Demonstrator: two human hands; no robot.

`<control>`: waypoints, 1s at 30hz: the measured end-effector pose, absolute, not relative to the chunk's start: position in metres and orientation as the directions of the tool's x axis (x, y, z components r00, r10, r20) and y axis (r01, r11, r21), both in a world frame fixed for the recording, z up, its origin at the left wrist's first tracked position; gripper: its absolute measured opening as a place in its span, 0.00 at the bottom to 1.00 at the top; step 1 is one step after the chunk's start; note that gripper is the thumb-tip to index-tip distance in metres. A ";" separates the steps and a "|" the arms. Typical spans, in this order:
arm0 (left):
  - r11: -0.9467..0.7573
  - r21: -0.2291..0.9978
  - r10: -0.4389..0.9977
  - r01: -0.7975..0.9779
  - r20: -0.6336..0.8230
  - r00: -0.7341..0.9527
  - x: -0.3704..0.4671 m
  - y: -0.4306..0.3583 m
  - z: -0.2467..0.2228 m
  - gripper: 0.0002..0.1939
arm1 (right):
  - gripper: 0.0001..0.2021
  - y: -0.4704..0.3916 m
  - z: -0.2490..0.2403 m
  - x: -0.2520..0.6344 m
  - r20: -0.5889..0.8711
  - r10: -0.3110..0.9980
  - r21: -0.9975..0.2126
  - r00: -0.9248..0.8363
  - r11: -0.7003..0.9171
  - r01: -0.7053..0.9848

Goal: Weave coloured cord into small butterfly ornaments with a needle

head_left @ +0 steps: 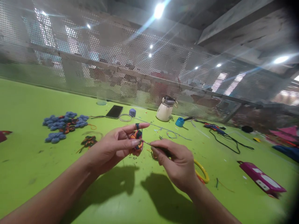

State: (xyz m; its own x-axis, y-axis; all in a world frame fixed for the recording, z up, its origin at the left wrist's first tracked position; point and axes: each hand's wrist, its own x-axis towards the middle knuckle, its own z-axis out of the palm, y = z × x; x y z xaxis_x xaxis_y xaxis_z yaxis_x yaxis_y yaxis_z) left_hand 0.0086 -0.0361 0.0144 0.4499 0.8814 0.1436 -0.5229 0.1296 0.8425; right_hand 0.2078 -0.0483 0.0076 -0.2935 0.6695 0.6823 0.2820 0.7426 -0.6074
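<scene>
My left hand (121,141) pinches a small multicoloured crochet piece (137,137) between thumb and fingers. Dark green yarn (137,126) is looped round its raised index finger and runs down to the piece. From the other side, my right hand (174,158) is closed round a crochet hook (147,143), whose thin metal tip meets the edge of the piece. Most of the handle is hidden in the palm. Left of my hands lie a dark orange-and-green crochet flower (89,141) and several blue crochet flowers (54,122).
Along the back of the green table (28,168) are a phone (114,111), a purple yarn ball (132,112), a white jar (165,109) and a blue container (179,122). At right lie a corded glue gun (214,128), a yellow ring (203,171) and a magenta power strip (260,178). A perforated metal screen (140,71) stands behind.
</scene>
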 end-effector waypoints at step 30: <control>0.108 0.881 0.901 -0.460 0.109 0.420 0.013 -0.035 0.012 0.27 | 0.05 -0.032 0.004 0.218 0.452 0.803 -0.870 -0.388 0.493 0.007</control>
